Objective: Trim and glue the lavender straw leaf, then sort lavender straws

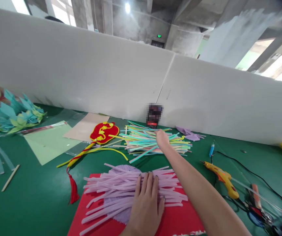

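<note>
My left hand (148, 201) lies palm down, fingers stretched, on a layer of lilac pipe cleaners (113, 185). These rest across a crinkled purple round piece (121, 218) on a red sheet or board (82, 213). Farther away, my right hand (162, 138) reaches into a pile of mixed-colour pipe cleaners (141, 139). Its fingers look curled down, and whatever is between them is hidden. A phone-like dark device (153, 115), its screen blurred, leans on the white partition just behind that pile.
Left of the pile lies a red and yellow fan-shaped ornament (104, 132) with a red tassel (73, 186). A yellow glue gun (222, 178), its cord and pliers (256, 196) are at right. Teal paper-like flowers (13, 111) stand far left. A white partition (106, 72) borders the green table (37, 200).
</note>
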Action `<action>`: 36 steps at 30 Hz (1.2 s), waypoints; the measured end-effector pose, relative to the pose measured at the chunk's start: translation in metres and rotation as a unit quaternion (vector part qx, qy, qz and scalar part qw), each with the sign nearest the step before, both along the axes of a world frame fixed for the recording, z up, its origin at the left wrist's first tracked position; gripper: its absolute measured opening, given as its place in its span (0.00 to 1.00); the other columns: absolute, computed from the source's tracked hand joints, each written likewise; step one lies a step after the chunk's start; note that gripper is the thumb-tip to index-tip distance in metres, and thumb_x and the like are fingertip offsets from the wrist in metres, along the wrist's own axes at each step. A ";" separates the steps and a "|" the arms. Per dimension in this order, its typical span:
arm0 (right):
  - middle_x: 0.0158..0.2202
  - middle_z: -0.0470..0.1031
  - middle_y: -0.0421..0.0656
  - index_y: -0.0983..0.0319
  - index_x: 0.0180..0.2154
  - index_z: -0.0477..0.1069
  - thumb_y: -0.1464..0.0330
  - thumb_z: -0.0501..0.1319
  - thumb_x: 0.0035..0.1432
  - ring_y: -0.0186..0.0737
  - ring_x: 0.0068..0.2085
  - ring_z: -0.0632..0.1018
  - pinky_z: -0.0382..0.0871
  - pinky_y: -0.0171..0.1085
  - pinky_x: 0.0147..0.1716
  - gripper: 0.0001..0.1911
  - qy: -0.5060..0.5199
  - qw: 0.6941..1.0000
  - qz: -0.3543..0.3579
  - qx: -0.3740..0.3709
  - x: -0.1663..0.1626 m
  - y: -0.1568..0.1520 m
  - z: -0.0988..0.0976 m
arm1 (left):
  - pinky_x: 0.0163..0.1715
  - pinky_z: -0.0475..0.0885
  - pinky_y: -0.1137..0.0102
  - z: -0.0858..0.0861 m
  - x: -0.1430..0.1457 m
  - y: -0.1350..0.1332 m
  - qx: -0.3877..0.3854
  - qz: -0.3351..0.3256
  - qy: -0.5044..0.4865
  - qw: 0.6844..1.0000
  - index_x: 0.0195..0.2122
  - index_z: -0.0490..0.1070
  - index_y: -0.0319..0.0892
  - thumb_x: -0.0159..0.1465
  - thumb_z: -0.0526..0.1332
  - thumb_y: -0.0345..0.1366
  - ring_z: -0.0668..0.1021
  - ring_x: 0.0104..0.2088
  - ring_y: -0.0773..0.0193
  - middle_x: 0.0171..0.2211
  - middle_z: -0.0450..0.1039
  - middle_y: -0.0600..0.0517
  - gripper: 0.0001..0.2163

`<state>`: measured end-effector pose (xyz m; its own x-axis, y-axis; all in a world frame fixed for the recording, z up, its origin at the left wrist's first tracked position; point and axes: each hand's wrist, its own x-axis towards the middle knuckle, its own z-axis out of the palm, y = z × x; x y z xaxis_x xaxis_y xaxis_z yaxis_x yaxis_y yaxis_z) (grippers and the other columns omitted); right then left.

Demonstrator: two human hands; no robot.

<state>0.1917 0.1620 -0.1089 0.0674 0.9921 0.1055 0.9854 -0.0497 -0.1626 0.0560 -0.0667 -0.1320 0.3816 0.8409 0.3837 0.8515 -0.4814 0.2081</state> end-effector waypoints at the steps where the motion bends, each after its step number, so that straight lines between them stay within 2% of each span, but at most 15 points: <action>1: 0.43 0.73 0.52 0.66 0.39 0.74 0.76 0.50 0.59 0.43 0.41 0.75 0.64 0.34 0.38 0.14 -0.009 1.000 -0.004 -0.008 -0.001 0.001 0.001 | 0.54 0.63 0.56 0.000 0.000 0.000 0.003 0.001 0.001 1.000 0.56 0.64 0.40 0.65 0.47 0.44 0.68 0.56 0.56 0.57 0.65 0.48 0.22; 5: 0.42 0.72 0.55 0.69 0.37 0.74 0.79 0.50 0.56 0.41 0.37 0.76 0.64 0.34 0.35 0.14 -0.036 0.999 -0.016 -0.015 -0.003 0.004 0.005 | 0.53 0.64 0.56 -0.001 0.000 0.000 0.014 0.003 0.004 1.000 0.55 0.65 0.39 0.65 0.47 0.43 0.68 0.55 0.55 0.56 0.66 0.48 0.21; 9: 0.42 0.71 0.53 0.67 0.39 0.72 0.81 0.49 0.55 0.39 0.36 0.74 0.63 0.34 0.34 0.16 -0.043 0.999 -0.021 0.015 -0.003 0.002 0.006 | 0.53 0.64 0.57 -0.002 0.000 0.000 0.026 0.004 0.005 1.000 0.55 0.65 0.40 0.65 0.48 0.43 0.68 0.55 0.56 0.56 0.66 0.49 0.21; 14: 0.45 0.69 0.54 0.65 0.38 0.71 0.76 0.50 0.57 0.49 0.47 0.68 0.59 0.43 0.44 0.12 -0.026 0.994 -0.003 0.106 0.003 -0.008 0.006 | 0.53 0.64 0.56 -0.003 0.000 0.000 0.023 0.004 0.005 1.000 0.55 0.65 0.40 0.65 0.48 0.44 0.68 0.55 0.55 0.56 0.66 0.48 0.21; 18: 0.40 0.73 0.49 0.63 0.36 0.72 0.73 0.54 0.55 0.47 0.45 0.69 0.57 0.43 0.46 0.09 0.028 0.989 0.038 0.138 0.014 -0.010 0.004 | 0.53 0.64 0.56 -0.001 0.001 0.001 0.013 0.003 0.003 1.000 0.55 0.65 0.40 0.65 0.48 0.43 0.68 0.55 0.55 0.56 0.66 0.48 0.21; 22: 0.36 0.77 0.42 0.59 0.33 0.75 0.68 0.55 0.56 0.41 0.41 0.73 0.61 0.36 0.42 0.10 0.115 0.981 0.089 0.126 0.027 -0.005 -0.001 | 0.53 0.63 0.55 0.001 0.000 0.000 0.008 0.000 0.003 1.000 0.55 0.65 0.40 0.65 0.48 0.44 0.68 0.55 0.55 0.56 0.66 0.47 0.21; 27: 0.32 0.79 0.40 0.59 0.34 0.78 0.64 0.52 0.57 0.39 0.35 0.76 0.64 0.33 0.35 0.16 0.204 0.969 0.097 0.097 0.040 -0.001 -0.002 | 0.54 0.62 0.55 0.000 0.000 0.000 0.003 -0.002 0.005 1.000 0.55 0.65 0.40 0.65 0.47 0.43 0.67 0.56 0.55 0.56 0.66 0.47 0.21; 33: 0.27 0.78 0.38 0.62 0.37 0.78 0.60 0.52 0.57 0.38 0.31 0.74 0.62 0.31 0.29 0.19 0.235 0.965 0.106 0.055 0.045 0.001 0.004 | 0.55 0.61 0.56 -0.003 0.000 0.000 -0.002 -0.001 0.009 1.000 0.55 0.65 0.41 0.65 0.48 0.43 0.66 0.56 0.55 0.57 0.65 0.47 0.21; 36: 0.28 0.78 0.39 0.62 0.39 0.77 0.61 0.52 0.58 0.38 0.31 0.74 0.62 0.32 0.30 0.18 0.224 0.968 0.102 0.053 0.045 0.001 0.004 | 0.54 0.61 0.56 -0.002 0.000 0.000 0.004 0.001 0.006 1.000 0.55 0.65 0.41 0.65 0.48 0.43 0.67 0.56 0.55 0.57 0.65 0.47 0.21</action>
